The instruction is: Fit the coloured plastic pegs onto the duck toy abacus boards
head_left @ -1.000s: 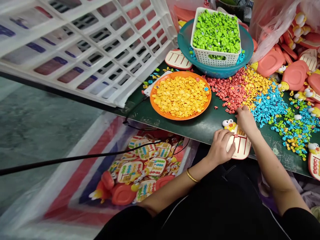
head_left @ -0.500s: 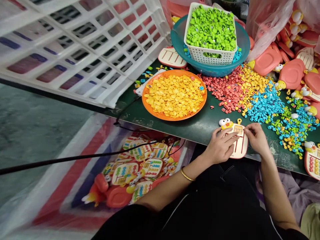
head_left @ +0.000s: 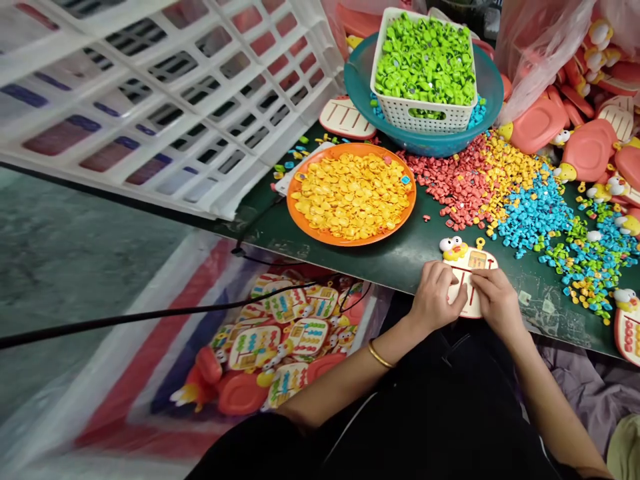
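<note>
A cream duck-shaped abacus toy (head_left: pixel 469 261) with red rods lies at the near edge of the dark green table (head_left: pixel 415 257). My left hand (head_left: pixel 436 295) grips its left side with curled fingers. My right hand (head_left: pixel 494 299) rests on its right half, fingers bent onto the rods; whether a bead is pinched there is hidden. Just beyond the toy lie piles of red beads (head_left: pixel 450 183), yellow beads (head_left: pixel 510 167) and blue beads (head_left: pixel 537 213).
An orange plate (head_left: pixel 300 213) of yellow discs sits left of the toy. A white basket (head_left: pixel 430 117) of green beads stands in a teal bowl (head_left: pixel 360 87). Pink toy backs (head_left: pixel 590 147) heap at right. A white crate (head_left: pixel 165 100) leans at left. Finished toys (head_left: pixel 280 333) fill a bag below.
My right hand came back from the red bead pile to the toy and now rests on its right half. My left hand stayed on the toy.
</note>
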The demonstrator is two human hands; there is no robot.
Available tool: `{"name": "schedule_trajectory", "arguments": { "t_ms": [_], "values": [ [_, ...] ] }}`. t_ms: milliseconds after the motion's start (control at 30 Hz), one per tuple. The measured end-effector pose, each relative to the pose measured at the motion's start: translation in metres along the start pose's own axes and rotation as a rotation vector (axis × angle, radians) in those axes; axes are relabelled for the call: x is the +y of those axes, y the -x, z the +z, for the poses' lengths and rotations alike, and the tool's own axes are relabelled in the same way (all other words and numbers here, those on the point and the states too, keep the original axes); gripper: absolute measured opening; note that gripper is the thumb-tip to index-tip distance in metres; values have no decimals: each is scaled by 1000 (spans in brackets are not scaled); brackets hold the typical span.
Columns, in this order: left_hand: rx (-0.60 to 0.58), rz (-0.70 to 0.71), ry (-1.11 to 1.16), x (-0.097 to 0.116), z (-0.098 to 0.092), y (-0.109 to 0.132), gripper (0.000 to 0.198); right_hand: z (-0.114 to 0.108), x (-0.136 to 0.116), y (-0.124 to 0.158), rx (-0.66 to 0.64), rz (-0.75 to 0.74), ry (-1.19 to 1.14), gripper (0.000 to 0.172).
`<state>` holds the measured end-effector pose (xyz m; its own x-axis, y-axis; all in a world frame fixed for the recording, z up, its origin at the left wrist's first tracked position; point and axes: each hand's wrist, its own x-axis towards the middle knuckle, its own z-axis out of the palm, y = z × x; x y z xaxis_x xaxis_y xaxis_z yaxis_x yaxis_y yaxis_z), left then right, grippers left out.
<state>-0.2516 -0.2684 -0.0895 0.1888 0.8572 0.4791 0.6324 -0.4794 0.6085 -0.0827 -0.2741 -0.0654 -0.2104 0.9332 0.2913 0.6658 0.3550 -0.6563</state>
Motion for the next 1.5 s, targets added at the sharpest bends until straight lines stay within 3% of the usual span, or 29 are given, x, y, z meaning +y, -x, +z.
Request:
{"name": "schedule_trajectory", "arguments": {
  "t_ms": [67,167,233,300,367,467,600,733,867,1033,1200,1300,1367,1500],
  "values": [
    [-44,-6,-8,0,0,-1,14,6,-1,-20,19,20,-24,27],
    [-98,-33,-45,2,-3,-2,14,9,10,-73,148,186,144,23],
    [-129,-9,-56,3,-5,-3,21,6,20,-104,106,255,282,20],
    [-155,29,-28,3,-7,-4,29,-1,26,-116,39,257,323,19],
    [-143,36,27,2,-7,-5,31,-11,26,-105,50,256,240,17],
    [-61,6,69,0,-5,-5,27,-23,23,-61,91,341,10,19],
    [-15,-8,50,-1,-2,-7,16,-13,22,-19,256,327,-2,24],
    [-44,-6,50,-1,-2,-8,17,5,28,-24,323,206,98,27],
    [-70,-42,18,0,-2,-6,17,2,22,-21,199,136,130,25],
    [-101,-65,5,-1,1,-6,18,-2,5,-11,50,-10,5,26],
    [-105,-38,-8,0,-1,-5,20,-1,23,-68,230,234,279,22],
    [-147,29,-50,2,-4,-6,31,-7,34,-89,132,252,428,17],
    [-167,57,-34,2,-5,-6,33,-12,34,-84,148,208,415,16],
    [-85,4,31,0,-4,-8,35,-17,27,-49,208,131,219,16]
  ]
}}
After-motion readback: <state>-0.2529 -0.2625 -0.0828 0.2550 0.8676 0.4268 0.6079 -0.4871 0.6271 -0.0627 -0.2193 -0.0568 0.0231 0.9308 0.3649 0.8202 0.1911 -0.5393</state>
